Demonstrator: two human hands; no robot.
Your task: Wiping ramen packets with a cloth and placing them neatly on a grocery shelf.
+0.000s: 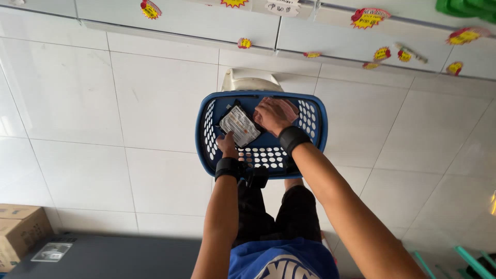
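Inside a blue perforated basket resting on a pale stool over the white tiled floor, the left hand grips a flat dark packet by its lower edge, while the right hand presses down on a second dark item beside it; whether its fingers are closed I cannot tell

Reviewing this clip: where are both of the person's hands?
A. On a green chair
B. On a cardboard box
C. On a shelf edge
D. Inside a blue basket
D: the left hand and the right hand are both inside the blue basket, at a dark packet.
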